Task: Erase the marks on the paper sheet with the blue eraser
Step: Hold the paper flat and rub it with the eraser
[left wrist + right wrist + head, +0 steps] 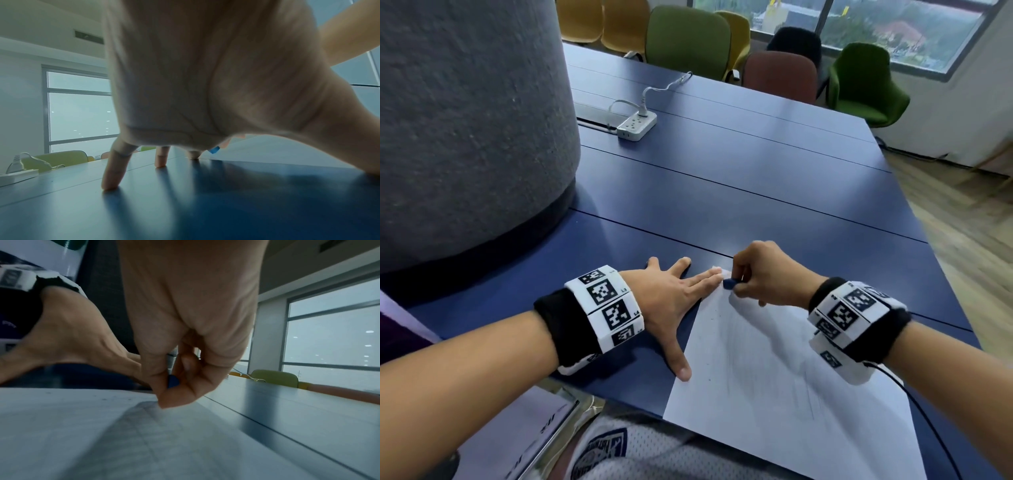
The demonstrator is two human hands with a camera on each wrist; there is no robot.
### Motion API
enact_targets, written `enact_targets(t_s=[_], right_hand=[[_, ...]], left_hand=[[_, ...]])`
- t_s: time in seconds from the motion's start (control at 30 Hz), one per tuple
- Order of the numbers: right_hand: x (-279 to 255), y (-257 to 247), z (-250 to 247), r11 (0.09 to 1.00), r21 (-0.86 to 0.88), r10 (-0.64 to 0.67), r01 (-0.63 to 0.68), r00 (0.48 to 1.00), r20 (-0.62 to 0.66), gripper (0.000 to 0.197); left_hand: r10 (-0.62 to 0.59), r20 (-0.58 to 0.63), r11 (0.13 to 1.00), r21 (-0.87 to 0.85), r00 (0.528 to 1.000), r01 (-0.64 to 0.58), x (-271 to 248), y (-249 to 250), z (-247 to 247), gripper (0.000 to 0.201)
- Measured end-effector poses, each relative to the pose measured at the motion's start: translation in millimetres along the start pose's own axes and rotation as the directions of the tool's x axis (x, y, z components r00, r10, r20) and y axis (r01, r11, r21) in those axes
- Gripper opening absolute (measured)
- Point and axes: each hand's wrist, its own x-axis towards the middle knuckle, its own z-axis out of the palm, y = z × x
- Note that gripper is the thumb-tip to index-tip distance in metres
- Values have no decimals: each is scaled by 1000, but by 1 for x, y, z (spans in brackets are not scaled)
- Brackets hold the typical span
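A white paper sheet (pixel 774 370) with faint grey pencil marks lies tilted on the blue table (pixel 739 192); the right wrist view shows the sheet (pixel 102 426) up close. My right hand (pixel 760 274) pinches the small blue eraser (pixel 730 283) between thumb and fingers at the sheet's far corner. The eraser (pixel 172 381) shows as a blue sliver in my right hand (pixel 174 386), and as a speck (pixel 213 149) past my left palm. My left hand (pixel 674 294) lies flat with fingers spread, its fingertips (pixel 110 186) on the table, its forefinger and thumb at the sheet's left edge.
A large grey felt-covered column (pixel 469 120) stands on the table at the left. A white power strip (pixel 637 126) with its cable lies further back. Coloured chairs (pixel 688 41) line the far side. The table's right edge (pixel 914 212) drops to a wooden floor.
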Motion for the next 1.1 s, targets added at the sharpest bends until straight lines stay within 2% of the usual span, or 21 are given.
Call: enact_targets(t_s=[0.07, 0.17, 0.27, 0.33, 0.47, 0.5, 0.63, 0.8, 0.97, 1.1], right_hand=[[-6, -3, 5, 999, -22, -42, 43, 999, 26, 12], [-16, -11, 8, 995, -32, -89, 95, 984, 154, 15], [-4, -2, -3, 1000, -16, 5, -4, 999, 46, 14], [-4, 1, -2, 1000, 3, 16, -16, 1000, -1, 18], [-18, -9, 9, 999, -3, -53, 54, 988, 147, 18], [-16, -8, 8, 999, -10, -37, 38, 990, 137, 17], [-4, 3, -1, 999, 26, 45, -45, 999, -17, 19], [-15, -9, 3, 999, -36, -17, 24, 982, 185, 22], [-5, 2, -3, 999, -13, 40, -40, 999, 14, 17], [-15, -7, 5, 999, -30, -21, 25, 992, 124, 15]], left_hand=[[2, -6, 1000, -6, 1000, -2, -1, 0, -1, 151], [9, 1, 1000, -22, 1000, -9, 0, 0, -2, 152], [1, 24, 1000, -6, 1000, 0, 0, 0, -2, 151], [4, 16, 1000, 11, 1000, -4, -1, 0, -1, 150], [3, 15, 1000, 9, 1000, -3, -1, 1, -2, 151], [-1, 21, 1000, 13, 1000, 0, -1, 1, -3, 150], [-5, 32, 1000, 16, 999, 4, -2, 0, -3, 149], [-1, 35, 1000, 3, 999, 1, -1, 1, -4, 150], [-11, 43, 1000, 7, 999, 11, -3, 2, -4, 148], [-8, 39, 1000, 3, 999, 8, -2, 3, -5, 149]])
